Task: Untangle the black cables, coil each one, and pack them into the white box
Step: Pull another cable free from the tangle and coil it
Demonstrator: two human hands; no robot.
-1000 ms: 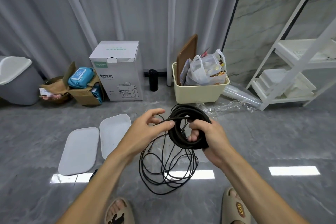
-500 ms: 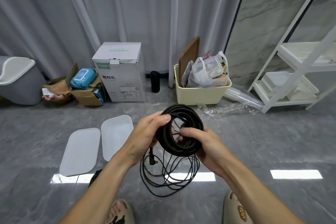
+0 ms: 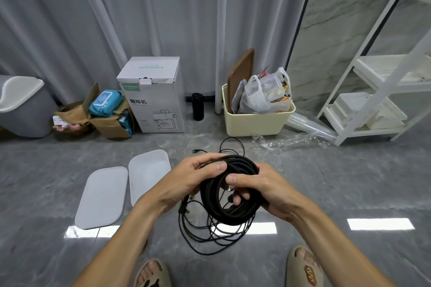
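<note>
So the thick coil (image 3: 229, 190) is now clamped from both sides: the left hand (image 3: 191, 182), which a second ago was only pinching a strand, is wrapped over its top, and the right hand (image 3: 263, 190) is gripped through its middle. Coiling of this cable looks basically finished. The thinner loose cables (image 3: 205, 233) are left dangling underneath, and the white box (image 3: 149, 172) is waiting open on the floor just left of the hands
</note>
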